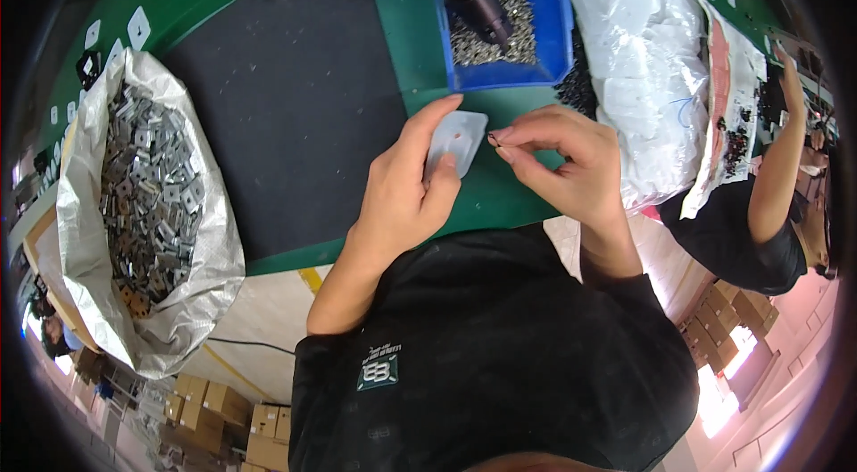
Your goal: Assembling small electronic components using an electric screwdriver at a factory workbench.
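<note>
My left hand (pixel 412 179) grips a translucent white plastic plate (pixel 461 135) with rounded corners, its thumb lying across the near face. A small reddish spot shows near the middle of that plate. Just to the right, my right hand (pixel 564 155) pinches a tiny dark part (pixel 493 140) between thumb and forefinger, a short gap from the plate's edge; its exact kind is too small to make out. Beyond both hands stands a blue bin (pixel 509 77) holding many small metal screws (pixel 513 17). The dark tip of an electric screwdriver (pixel 491 21) hangs over these screws.
A black mat (pixel 295 97) covers the green table left of my hands. An open white sack (pixel 210 293) of metal pieces (pixel 156 195) stands at far left. Right of the bin are small black parts (pixel 576 84) and a clear bag (pixel 647 70) of white plates. Another person's arm (pixel 775 160) is at far right.
</note>
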The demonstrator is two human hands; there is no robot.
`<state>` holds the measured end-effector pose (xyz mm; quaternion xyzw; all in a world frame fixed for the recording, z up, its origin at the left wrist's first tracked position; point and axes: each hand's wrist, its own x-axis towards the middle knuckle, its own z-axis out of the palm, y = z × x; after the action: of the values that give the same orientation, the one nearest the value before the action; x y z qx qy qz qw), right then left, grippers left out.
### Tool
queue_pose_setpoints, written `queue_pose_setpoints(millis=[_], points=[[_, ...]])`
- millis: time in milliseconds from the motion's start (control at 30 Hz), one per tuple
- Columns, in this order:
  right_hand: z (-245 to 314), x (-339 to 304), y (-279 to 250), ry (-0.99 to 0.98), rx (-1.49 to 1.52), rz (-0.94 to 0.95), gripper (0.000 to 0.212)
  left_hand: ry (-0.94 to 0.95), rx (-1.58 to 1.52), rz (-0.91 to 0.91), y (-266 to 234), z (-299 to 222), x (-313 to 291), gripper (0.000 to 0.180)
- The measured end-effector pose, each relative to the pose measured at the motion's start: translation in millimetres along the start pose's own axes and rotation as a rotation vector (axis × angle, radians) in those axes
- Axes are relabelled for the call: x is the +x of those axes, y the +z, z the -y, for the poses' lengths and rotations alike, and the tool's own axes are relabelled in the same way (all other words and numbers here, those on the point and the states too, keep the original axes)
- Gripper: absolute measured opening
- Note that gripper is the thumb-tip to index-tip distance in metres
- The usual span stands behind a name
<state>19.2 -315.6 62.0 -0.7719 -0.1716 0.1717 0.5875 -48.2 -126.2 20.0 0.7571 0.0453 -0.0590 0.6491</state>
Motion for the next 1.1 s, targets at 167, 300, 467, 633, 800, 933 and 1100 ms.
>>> queue_pose_setpoints(millis=[167,300,467,633,800,933,1100], points=[[-2.4,12.7,14.0,-0.256,-0.29,0.135,0.017,0.122,-0.013,-0.085,-3.3,1.0,-3.6,0.051],[-2.8,13.3,21.2,-0.294,-0.248,0.181,0.016,0.159,-0.015,-0.036,-10.2,6.0,-8.6,0.055],[-1.0,10.8,26.2,-0.236,-0.206,0.191,0.018,0.209,0.038,-0.016,-16.4,7.1,-8.0,0.058],[-0.9,9.9,28.4,-0.229,-0.244,0.164,0.021,0.301,0.069,-0.039,-11.6,9.3,-3.5,0.06],[-0.1,8.7,31.5,-0.167,-0.231,0.12,0.022,0.257,0.079,-0.02,-9.8,7.8,-3.2,0.062],[-5.7,7.1,31.7,-0.154,-0.215,0.065,0.023,0.208,0.028,-0.078,-8.0,4.4,-3.0,0.058],[-10.9,4.3,35.8,-0.097,-0.138,0.003,0.021,0.19,-0.009,-0.172,-5.0,10.8,-6.5,0.04]])
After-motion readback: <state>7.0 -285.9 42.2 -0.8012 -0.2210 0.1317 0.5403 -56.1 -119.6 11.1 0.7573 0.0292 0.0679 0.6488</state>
